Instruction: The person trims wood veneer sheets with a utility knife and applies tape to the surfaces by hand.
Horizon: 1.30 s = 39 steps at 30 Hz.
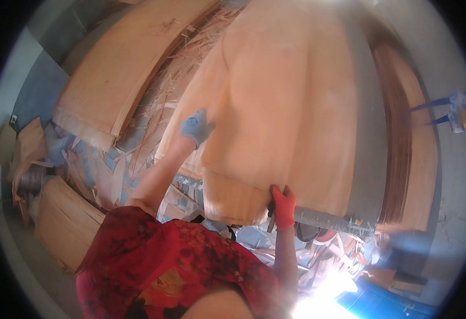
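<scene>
A large tan wood veneer sheet (265,101) lies before me, its surface wavy and its left edge lifted and curled. My left hand (197,128), in a grey-blue glove, is at that left edge with its fingers apart. My right hand (283,207), in a red-orange glove, is closed at the near edge of the sheet. A narrow dark tool (270,209) sticks out beside its fingers, pointing down; its kind is too small to tell. Below the sheet's near end a further veneer piece (233,199) shows, folded or lying underneath.
Another veneer stack (126,58) stands at the far left, with torn veneer strips (161,101) between. A darker-edged stack (403,138) is on the right, near a blue metal frame (451,114). Scraps (334,260) litter the floor near me. More veneer (65,223) lies at lower left.
</scene>
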### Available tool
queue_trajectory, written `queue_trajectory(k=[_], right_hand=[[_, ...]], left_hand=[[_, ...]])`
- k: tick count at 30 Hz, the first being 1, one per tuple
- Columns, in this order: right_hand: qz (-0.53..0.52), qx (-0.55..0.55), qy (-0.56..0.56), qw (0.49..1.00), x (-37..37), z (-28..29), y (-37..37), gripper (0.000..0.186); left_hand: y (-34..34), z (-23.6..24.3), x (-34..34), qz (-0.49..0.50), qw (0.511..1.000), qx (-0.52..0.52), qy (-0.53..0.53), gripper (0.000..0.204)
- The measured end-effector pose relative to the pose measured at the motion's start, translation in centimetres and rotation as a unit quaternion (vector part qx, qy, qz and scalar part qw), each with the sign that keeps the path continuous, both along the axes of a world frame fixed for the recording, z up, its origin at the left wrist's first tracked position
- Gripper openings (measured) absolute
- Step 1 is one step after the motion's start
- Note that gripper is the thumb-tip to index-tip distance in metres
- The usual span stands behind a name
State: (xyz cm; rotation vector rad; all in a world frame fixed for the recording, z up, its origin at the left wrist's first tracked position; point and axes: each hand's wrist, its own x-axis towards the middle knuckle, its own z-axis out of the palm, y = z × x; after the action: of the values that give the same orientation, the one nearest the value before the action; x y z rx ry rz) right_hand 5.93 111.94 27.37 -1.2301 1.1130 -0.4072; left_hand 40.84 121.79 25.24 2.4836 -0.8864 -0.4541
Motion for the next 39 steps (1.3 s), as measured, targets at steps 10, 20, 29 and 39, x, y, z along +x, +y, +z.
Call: queue_trajectory(k=[10, 20, 29, 39], right_hand=[[0.002, -0.018, 0.005, 1.0, 1.1, 6.9, 0.8, 0.018], [0.002, -0.038, -0.004, 0.999, 0.9, 10.7, 0.6, 0.02], [-0.043, -0.058, -0.01, 0.997, -0.7, 13.3, 2.5, 0.015], [-0.065, -0.1, 0.043, 0.992, -4.7, 17.1, 0.9, 0.012]], left_hand=[[-10.3, 6.1, -7.5, -0.251, 0.939, -0.173, -0.157, 0.071], [-17.2, 8.9, -10.5, -0.156, 0.984, -0.083, 0.032, 0.1], [-19.7, 8.4, -16.5, -0.138, 0.968, -0.169, 0.122, 0.099], [-20.8, 14.0, -20.4, -0.168, 0.948, -0.197, 0.182, 0.099]])
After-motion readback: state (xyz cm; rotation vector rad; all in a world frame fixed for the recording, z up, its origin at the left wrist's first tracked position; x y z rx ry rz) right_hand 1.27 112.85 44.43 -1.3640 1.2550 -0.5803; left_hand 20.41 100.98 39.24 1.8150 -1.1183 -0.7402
